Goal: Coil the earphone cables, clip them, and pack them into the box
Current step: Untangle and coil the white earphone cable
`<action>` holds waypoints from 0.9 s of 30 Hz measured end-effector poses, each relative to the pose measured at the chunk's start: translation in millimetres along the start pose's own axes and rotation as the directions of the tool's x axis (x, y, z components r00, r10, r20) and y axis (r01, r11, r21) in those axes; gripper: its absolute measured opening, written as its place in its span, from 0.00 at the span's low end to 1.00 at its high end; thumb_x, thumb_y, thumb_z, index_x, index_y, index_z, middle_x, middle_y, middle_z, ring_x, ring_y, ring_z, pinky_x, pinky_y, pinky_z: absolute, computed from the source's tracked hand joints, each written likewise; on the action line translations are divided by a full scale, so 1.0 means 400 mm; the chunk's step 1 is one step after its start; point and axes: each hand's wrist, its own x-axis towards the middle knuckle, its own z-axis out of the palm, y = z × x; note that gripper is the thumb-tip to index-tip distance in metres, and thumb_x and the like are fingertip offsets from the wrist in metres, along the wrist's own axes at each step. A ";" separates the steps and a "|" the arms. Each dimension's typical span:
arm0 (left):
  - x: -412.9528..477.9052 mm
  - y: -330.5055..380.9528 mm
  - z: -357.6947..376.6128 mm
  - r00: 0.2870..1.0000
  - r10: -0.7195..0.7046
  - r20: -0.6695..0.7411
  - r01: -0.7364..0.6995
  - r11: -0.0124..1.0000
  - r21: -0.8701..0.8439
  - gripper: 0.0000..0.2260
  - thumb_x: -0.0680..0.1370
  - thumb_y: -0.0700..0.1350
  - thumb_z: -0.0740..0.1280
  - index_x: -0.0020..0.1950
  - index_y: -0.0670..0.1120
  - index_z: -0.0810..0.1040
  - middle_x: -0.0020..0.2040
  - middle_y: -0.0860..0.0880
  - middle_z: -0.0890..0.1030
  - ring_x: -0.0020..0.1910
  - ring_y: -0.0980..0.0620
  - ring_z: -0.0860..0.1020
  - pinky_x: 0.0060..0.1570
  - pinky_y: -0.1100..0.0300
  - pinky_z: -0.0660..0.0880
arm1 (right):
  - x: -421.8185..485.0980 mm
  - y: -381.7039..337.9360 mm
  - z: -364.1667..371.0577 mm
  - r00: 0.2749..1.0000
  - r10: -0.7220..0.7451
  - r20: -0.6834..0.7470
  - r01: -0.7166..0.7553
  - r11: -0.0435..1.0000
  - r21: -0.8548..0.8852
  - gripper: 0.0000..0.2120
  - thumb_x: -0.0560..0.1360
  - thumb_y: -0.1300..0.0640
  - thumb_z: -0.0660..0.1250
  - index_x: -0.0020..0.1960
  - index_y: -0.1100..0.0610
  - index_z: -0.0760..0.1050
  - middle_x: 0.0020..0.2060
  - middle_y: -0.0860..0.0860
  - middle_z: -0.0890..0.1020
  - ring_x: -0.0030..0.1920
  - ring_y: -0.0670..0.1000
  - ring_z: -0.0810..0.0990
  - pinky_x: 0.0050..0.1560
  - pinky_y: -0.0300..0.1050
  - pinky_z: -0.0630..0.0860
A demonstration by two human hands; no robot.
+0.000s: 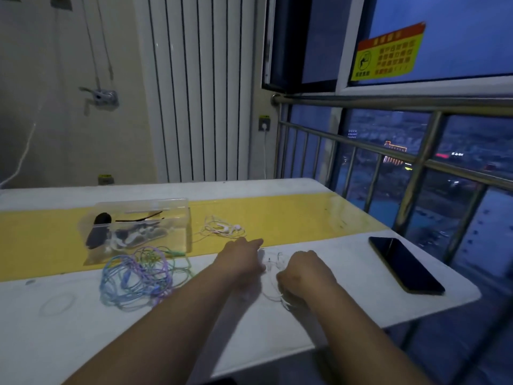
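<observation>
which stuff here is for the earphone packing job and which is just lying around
Job: near white earphones, far white earphones, coloured cable tangle, clear box.
Lying about: black phone, yellow warning sticker.

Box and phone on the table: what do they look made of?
Box: clear, glossy hard plastic by the look; the yellow strip under it shows through its walls. Phone: dark, glossy face, probably glass, with faint reflections; its frame is too dim to judge.
</observation>
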 end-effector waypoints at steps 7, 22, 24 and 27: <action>0.003 -0.004 0.018 0.991 -0.068 -0.112 0.064 0.997 -0.043 0.29 0.74 0.54 0.65 0.74 0.53 0.63 0.71 0.42 0.64 0.69 0.40 0.65 0.63 0.50 0.68 | -0.010 -0.011 -0.005 0.998 -0.025 -0.064 0.028 0.999 0.043 0.07 0.70 0.64 0.65 0.37 0.56 0.68 0.41 0.53 0.75 0.44 0.56 0.78 0.39 0.42 0.71; 0.012 0.025 0.034 0.996 0.017 -0.092 -0.015 1.000 0.019 0.17 0.77 0.42 0.65 0.66 0.44 0.74 0.63 0.44 0.77 0.63 0.44 0.75 0.60 0.53 0.73 | 0.018 0.015 0.020 0.976 -0.090 -0.196 0.121 0.980 0.155 0.07 0.72 0.62 0.61 0.36 0.55 0.67 0.39 0.53 0.77 0.41 0.55 0.76 0.36 0.43 0.67; 0.007 0.015 0.035 0.996 0.023 -0.087 -0.027 0.999 -0.036 0.14 0.78 0.44 0.63 0.62 0.45 0.77 0.61 0.45 0.78 0.61 0.44 0.76 0.56 0.54 0.74 | 0.031 0.019 0.028 0.967 -0.091 -0.238 0.181 0.904 0.387 0.08 0.71 0.61 0.60 0.34 0.56 0.66 0.33 0.53 0.74 0.34 0.54 0.70 0.33 0.45 0.63; -0.006 0.002 0.018 0.997 -0.009 -0.077 -0.015 0.950 -0.311 0.13 0.78 0.47 0.64 0.61 0.50 0.79 0.60 0.48 0.80 0.57 0.48 0.78 0.50 0.61 0.71 | 0.041 0.006 0.027 0.959 -0.082 -0.271 0.237 0.754 0.612 0.06 0.71 0.62 0.60 0.36 0.61 0.68 0.29 0.54 0.75 0.31 0.52 0.67 0.33 0.46 0.62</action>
